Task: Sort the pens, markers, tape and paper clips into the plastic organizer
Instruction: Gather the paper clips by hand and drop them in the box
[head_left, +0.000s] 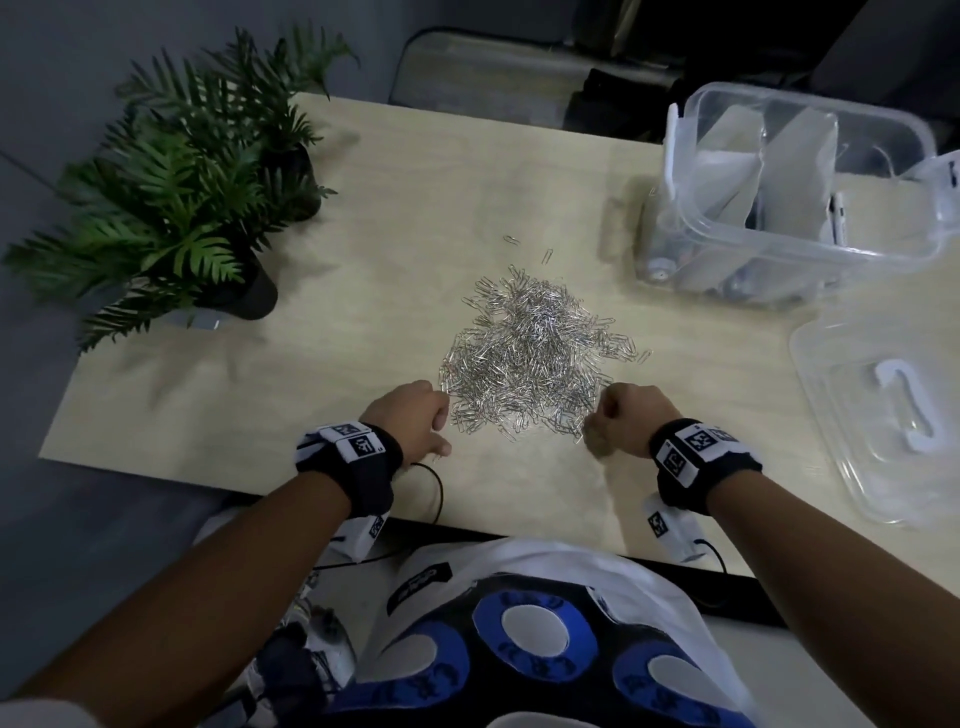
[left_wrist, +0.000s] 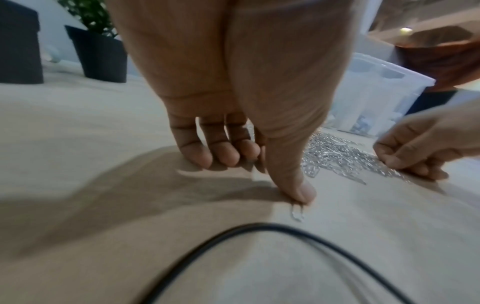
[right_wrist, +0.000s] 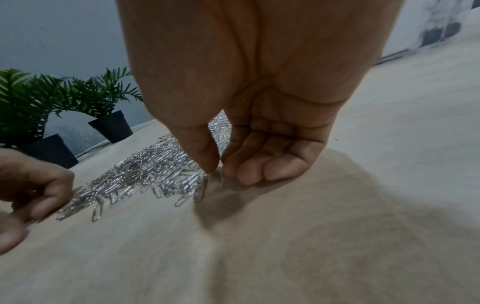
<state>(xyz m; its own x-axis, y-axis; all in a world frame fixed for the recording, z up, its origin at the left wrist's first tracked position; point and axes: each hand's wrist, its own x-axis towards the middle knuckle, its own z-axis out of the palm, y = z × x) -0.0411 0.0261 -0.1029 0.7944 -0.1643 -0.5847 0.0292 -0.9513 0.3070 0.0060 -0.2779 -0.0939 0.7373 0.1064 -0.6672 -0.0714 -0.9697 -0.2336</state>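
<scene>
A large heap of silver paper clips (head_left: 530, 353) is spread on the light wooden table (head_left: 260, 395), between the two hands. The left hand (head_left: 410, 421) is placed at the heap's near left edge; its fingers are curled down to the table, and one separate paper clip (left_wrist: 297, 212) is pressed under the thumb tip. The right hand (head_left: 623, 423) is at the near right edge, with thumb and curled fingers brought narrowly together; whether a clip is pinched cannot be told. The clear plastic organizer (head_left: 800, 197) stands at the far right, its lid (head_left: 883, 415) beside it. Two potted plants (head_left: 182, 182) stand at the far left.
</scene>
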